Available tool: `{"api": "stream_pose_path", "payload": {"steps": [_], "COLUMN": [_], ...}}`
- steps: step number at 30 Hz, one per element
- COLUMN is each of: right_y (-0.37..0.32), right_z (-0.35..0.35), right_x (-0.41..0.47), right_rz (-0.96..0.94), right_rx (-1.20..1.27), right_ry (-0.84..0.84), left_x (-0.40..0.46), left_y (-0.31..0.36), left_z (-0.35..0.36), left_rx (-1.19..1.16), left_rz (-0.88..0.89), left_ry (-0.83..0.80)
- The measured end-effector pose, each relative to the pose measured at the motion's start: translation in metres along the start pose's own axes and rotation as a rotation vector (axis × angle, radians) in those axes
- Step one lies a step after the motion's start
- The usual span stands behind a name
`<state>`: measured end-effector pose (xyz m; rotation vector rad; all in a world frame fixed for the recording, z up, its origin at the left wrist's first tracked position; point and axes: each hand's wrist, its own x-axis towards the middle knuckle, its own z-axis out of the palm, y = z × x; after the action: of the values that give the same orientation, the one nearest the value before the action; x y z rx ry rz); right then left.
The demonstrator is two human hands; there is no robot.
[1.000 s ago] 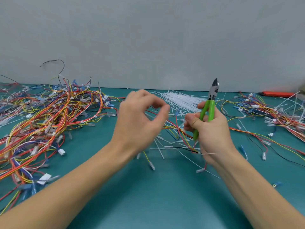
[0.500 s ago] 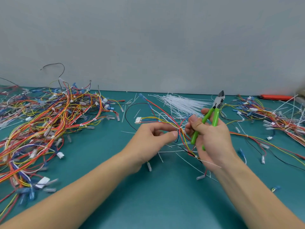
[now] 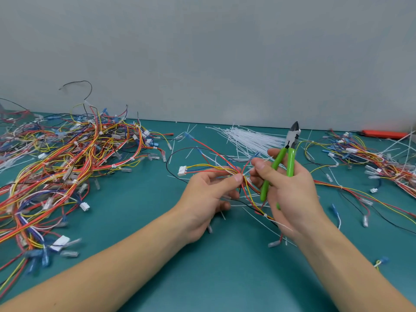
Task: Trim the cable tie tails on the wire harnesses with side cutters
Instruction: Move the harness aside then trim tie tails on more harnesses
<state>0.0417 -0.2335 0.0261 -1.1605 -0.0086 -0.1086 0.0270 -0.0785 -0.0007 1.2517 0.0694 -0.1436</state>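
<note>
Green-handled cutters point up in the right hand, fingers curled round them. Mid-surface, the left hand pinches the harness at its tie. Best pull the tail taut, then cut flush. Half a second ago the left thumb sat lower.
</note>
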Motion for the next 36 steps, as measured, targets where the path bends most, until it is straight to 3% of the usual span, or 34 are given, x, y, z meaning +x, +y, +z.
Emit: {"api": "stream_pose_path", "payload": {"steps": [6,10,17,21,36], "right_y": [-0.013,-0.031,-0.037,-0.029,-0.017], "right_z": [-0.007,-0.020,-0.038,-0.037,-0.034], "right_x": [-0.001,-0.001,0.003,0.002,0.001], "right_rz": [-0.067,-0.331,-0.261,-0.228,-0.288], "right_rx": [-0.217,-0.739,-1.151,-1.150,-1.035], "right_ry": [-0.063,-0.038,-0.404,-0.488,-0.444], "left_x": [0.003,0.008,0.017,0.016,0.015], "left_y": [0.004,0.011,0.021,0.020,0.019], "left_z": [-0.004,-0.010,-0.022,-0.021,-0.019], "left_rx": [-0.047,-0.077,-0.129,-0.103,-0.090], "left_rz": [-0.004,0.021,0.081,0.100,0.136], "left_ry": [-0.024,-0.003,0.046,0.040,0.010]}}
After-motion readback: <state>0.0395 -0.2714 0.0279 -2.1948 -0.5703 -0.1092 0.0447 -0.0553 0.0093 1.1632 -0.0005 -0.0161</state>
